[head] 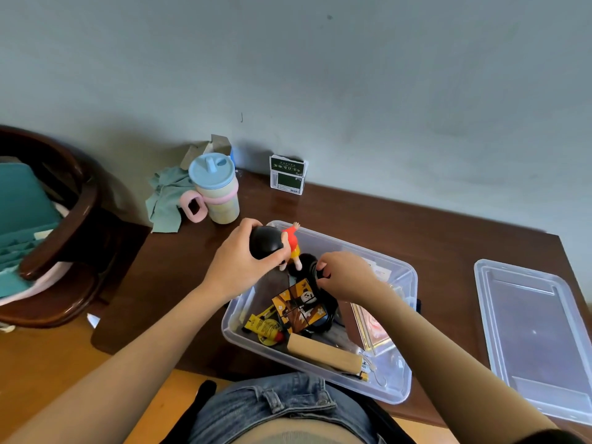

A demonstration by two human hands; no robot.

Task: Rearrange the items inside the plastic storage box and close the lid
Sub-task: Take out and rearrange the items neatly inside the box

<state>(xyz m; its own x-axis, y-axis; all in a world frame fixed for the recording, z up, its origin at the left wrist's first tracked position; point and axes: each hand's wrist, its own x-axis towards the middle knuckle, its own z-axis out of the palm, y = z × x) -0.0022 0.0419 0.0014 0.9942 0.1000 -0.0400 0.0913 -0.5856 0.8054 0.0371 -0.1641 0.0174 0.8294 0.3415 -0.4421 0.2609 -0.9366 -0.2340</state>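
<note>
Box (pixel 398 384) of clear plastic sat open on the table (pixel 400 225), its lid (pixel 533 341) lying well apart to the right. The left hand (pixel 243 264) gripped a doll (pixel 272 243) by its black head above the box's far corner; the right hand (pixel 346 277) pinched something black inside.

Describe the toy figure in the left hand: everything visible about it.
The toy figure looks like glossy plastic: a large round black head, red top, yellow shorts, bare arms and legs. The left hand grips it by the head, holding it tilted above the far left corner of the plastic storage box, feet pointing down into it.
</note>
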